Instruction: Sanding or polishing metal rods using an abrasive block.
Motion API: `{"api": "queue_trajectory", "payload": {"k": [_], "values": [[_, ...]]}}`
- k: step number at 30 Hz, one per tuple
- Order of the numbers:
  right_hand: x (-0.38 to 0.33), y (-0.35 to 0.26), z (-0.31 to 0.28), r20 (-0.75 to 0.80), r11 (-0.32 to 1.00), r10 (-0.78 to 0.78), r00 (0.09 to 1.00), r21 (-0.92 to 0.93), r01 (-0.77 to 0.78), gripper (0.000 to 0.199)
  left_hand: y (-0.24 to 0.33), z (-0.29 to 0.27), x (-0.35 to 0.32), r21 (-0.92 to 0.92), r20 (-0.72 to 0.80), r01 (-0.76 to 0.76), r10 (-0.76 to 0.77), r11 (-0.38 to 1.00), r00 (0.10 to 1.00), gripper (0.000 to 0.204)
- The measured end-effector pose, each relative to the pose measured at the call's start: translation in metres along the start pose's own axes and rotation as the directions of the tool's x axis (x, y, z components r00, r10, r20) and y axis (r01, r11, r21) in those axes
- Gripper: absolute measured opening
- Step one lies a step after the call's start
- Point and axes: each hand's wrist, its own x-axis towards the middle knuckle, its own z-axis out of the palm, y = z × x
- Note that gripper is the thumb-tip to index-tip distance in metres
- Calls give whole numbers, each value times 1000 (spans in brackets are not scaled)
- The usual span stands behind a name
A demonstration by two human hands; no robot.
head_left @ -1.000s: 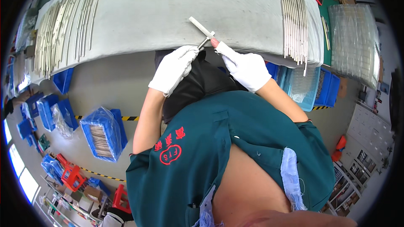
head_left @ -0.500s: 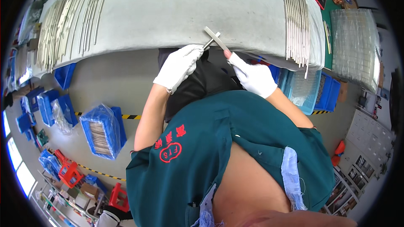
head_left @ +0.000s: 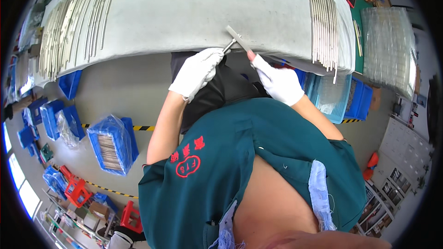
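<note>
In a white glove, my left hand (head_left: 198,71) is closed around a thin metal rod (head_left: 228,46) that points away to the upper right. My right hand (head_left: 280,83), gloved with a bare thumb or fingertip showing, grips a flat grey file-like strip (head_left: 242,43). Near its end, the rod meets the strip, and the two cross just above the table's near edge. Most of the rod's length is hidden by my left hand. Both hands are in front of the cloth-covered table (head_left: 198,18).
Many metal rods (head_left: 67,27) lie at the table's left, and another row of rods (head_left: 324,25) at its right. Blue crates (head_left: 360,101) stand below on the right. A plastic-wrapped blue crate (head_left: 110,145) of rods sits on the floor at left, by a striped floor line.
The flat strip has shifted slightly along the rod's end, its tip now a little farther right. Both hands stay almost in place and keep their holds.
</note>
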Motion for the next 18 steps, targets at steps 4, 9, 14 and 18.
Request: {"api": "queue_trajectory", "payload": {"k": [4,9,14,18], "values": [[21,3,12,13,979,72,997,190,-73,55,-2,6,-1,1,-44,-21,21,1000,999,21],[13,0,-8,322,914,165,932,305,-267,55,-8,13,-2,42,-24,2,-1,999,1000,21],[17,-2,-4,311,937,194,931,223,-269,55,-21,28,8,-88,21,-159,162,983,987,21],[15,-7,-4,-39,984,16,999,180,-9,56,-15,35,8,-127,-41,-83,78,988,996,24]]}}
